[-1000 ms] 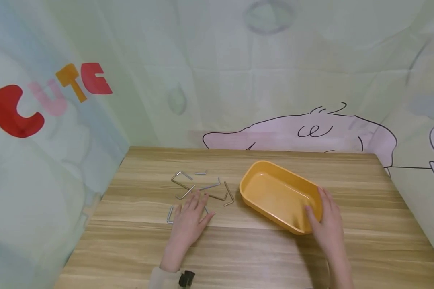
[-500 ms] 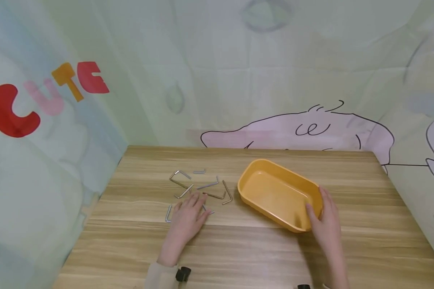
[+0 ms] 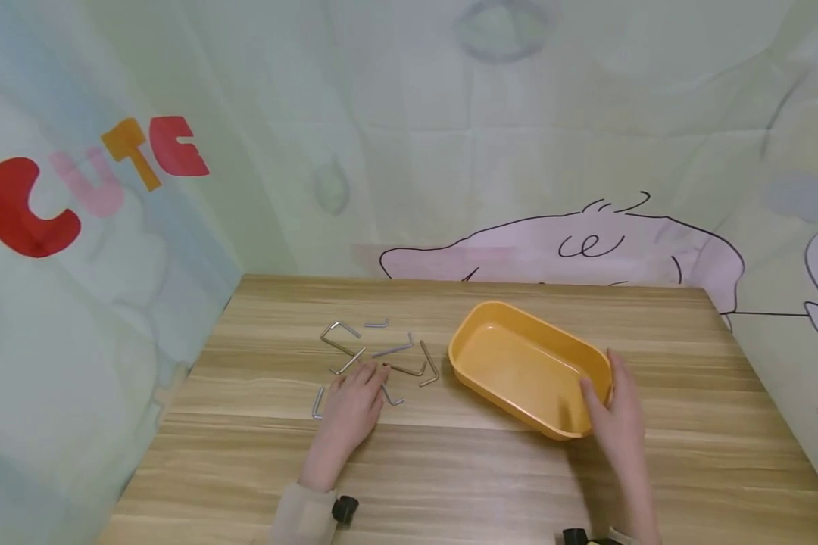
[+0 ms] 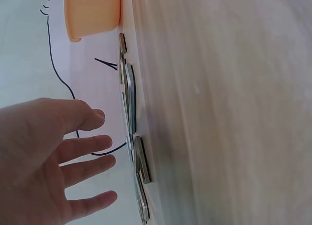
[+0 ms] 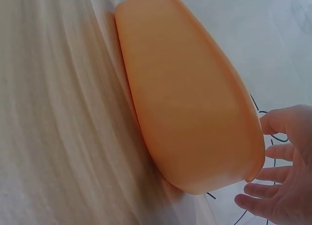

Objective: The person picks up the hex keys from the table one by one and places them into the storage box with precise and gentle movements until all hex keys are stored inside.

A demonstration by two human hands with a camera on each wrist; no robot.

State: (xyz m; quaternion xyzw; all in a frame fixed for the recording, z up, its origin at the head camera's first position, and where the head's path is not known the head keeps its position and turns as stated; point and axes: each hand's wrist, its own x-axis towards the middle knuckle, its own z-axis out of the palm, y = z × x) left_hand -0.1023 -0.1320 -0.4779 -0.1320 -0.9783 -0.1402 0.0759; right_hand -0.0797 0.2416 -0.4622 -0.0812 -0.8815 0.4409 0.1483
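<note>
Left hand (image 3: 350, 405) sits flat on the wooden desk (image 3: 450, 469), lower left of centre in the head view, fingers loose and spread, not holding anything. Its fingertips (image 3: 375, 371) are right at the near edge of a scatter of bent metal rods (image 3: 382, 352), and one rod (image 3: 318, 403) pokes out just left of the hand. From the left wrist view the fingers (image 4: 85, 154) hover just off the rods (image 4: 131, 137), so I can't tell if they actually touch.

Right hand (image 3: 616, 412) is at the near right end of the orange tray (image 3: 528, 367), which sits right of centre on the desk. In the right wrist view the fingers (image 5: 273, 178) are straight and relaxed beside the tray's rim (image 5: 195, 103), an open grip, not wrapped around it.
</note>
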